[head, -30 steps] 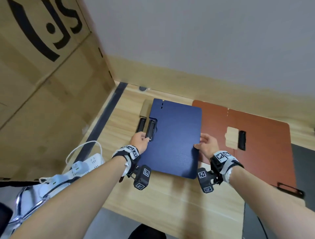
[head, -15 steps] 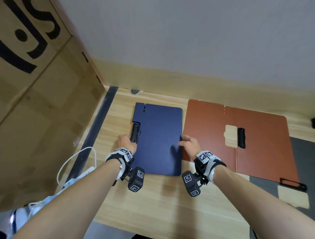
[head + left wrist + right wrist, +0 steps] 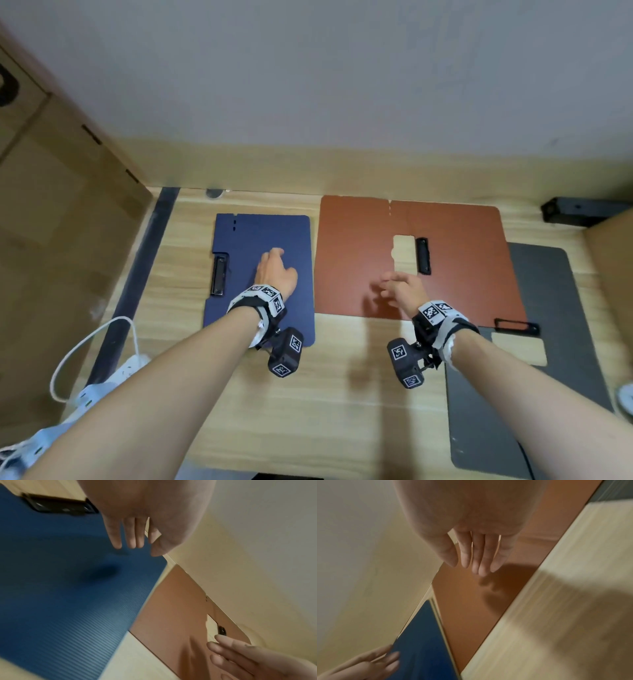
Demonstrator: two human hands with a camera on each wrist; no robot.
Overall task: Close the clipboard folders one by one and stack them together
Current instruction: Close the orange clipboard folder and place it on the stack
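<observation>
A closed blue clipboard folder (image 3: 239, 240) lies flat on the wooden table (image 3: 291, 394), its black clip (image 3: 219, 275) at the left edge. My left hand (image 3: 274, 270) hovers over its middle with straight fingers (image 3: 118, 538), holding nothing. To the right lies an open brown folder (image 3: 356, 253) spread flat, its black clip (image 3: 423, 255) beside a cut-out. My right hand (image 3: 400, 287) is above the brown folder's near left half, fingers (image 3: 477, 555) straight and empty. A dark grey folder (image 3: 548, 274) lies partly under the brown one at the right.
A large cardboard box (image 3: 61, 205) stands at the left. A white power strip and cable (image 3: 102, 370) sit at the table's left edge. The wall runs along the back, with a black bracket (image 3: 579, 212) at the far right.
Both hands let go of the blue folder's edges. The left hand moved onto its middle; the right hand moved right over the brown folder. The head view shifted right.
</observation>
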